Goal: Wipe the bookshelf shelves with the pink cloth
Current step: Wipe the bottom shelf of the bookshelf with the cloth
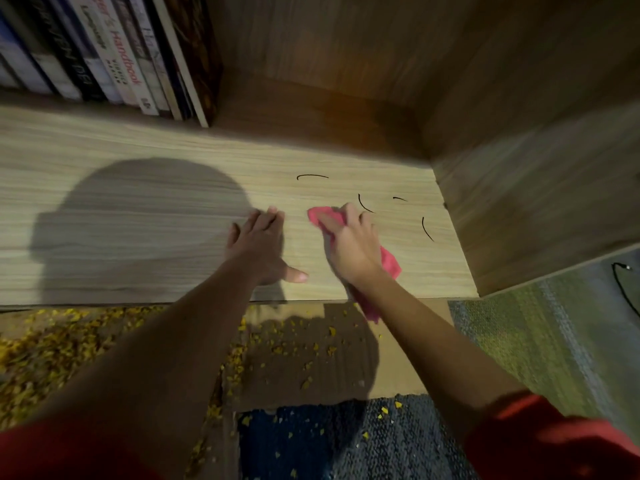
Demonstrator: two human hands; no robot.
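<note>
The pink cloth (320, 216) lies bunched on the wooden shelf (346, 161), right of the frame's centre. One end pokes out ahead of the fingers and its tail trails back over the shelf's front edge. The right hand (349, 244) is clamped over it, fingers curled round the wad and pressing it down onto the board. Thin black curved marks (312, 176) lie scattered just beyond and to the right of the cloth, one nearly touching the fingertips.

The likely trouble is that these marks smear or stay put if the cloth skims over them with too little pressure. A wide sweep to the right could also knock the knuckles against the side panel (519, 188). The hanging tail might drag through the yellow crumbs (52, 341) strewn below the shelf edge and carry them up onto the board.

The left hand (258, 244) rests flat on the shelf just beside the cloth, fingers straight, thumb splayed, holding nothing, apparently as a brace. Both forearms reach forward from the bottom of the frame. Books (114, 53) stand at upper left, well apart from both hands
</note>
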